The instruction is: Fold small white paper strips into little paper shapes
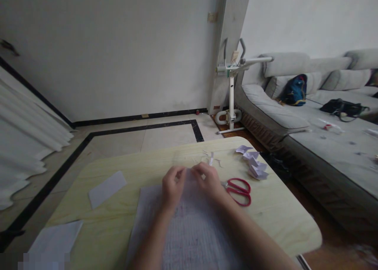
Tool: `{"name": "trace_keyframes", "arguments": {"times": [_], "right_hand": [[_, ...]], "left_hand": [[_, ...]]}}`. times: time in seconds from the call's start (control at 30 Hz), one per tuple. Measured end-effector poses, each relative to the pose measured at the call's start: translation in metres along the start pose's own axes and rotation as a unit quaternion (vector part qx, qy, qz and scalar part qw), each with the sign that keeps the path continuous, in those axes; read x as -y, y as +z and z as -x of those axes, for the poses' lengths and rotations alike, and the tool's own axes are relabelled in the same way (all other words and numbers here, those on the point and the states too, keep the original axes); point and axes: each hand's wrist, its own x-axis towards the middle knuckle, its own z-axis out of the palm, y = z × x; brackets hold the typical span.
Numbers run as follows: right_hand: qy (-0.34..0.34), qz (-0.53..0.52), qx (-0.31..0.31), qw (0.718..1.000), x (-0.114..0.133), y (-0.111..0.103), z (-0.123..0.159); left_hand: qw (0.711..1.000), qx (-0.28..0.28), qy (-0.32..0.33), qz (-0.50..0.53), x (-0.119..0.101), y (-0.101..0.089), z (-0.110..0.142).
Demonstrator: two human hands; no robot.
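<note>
My left hand [173, 186] and my right hand [207, 180] are close together near the middle of the table. Both have their fingers pinched on a small white piece of paper [191, 176], partly hidden by the fingers. Beneath them lies a large lined sheet [191, 234] covered in writing, partly under my forearms. To the right of my right hand rest scissors [240, 191] with red handles, their blades mostly hidden behind the hand. Thin paper scraps [211, 159] are scattered just beyond my hands.
Folded paper pieces [256, 165] stand at the table's [283, 222] far right. A blank white sheet [107, 189] lies on the left, and more paper [56, 240] sits at the near left corner. A sofa [333, 151] and white exercise equipment [232, 92] stand beyond.
</note>
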Motion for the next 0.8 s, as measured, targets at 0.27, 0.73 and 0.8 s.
{"name": "trace_keyframes", "arguments": {"times": [0.27,0.73,0.8], "right_hand": [[0.003,-0.004,-0.045,0.999,0.002,0.004,0.001],[0.070,-0.048,-0.059,0.995,0.003,0.003,-0.001],[0.075,-0.053,-0.057,0.994,0.003,0.002,-0.002]], "left_hand": [[0.994,-0.039,0.086,-0.051,-0.010,0.002,0.004],[0.988,0.092,-0.071,0.100,0.000,0.004,0.003],[0.984,0.105,-0.078,0.125,-0.001,0.005,0.003]]}}
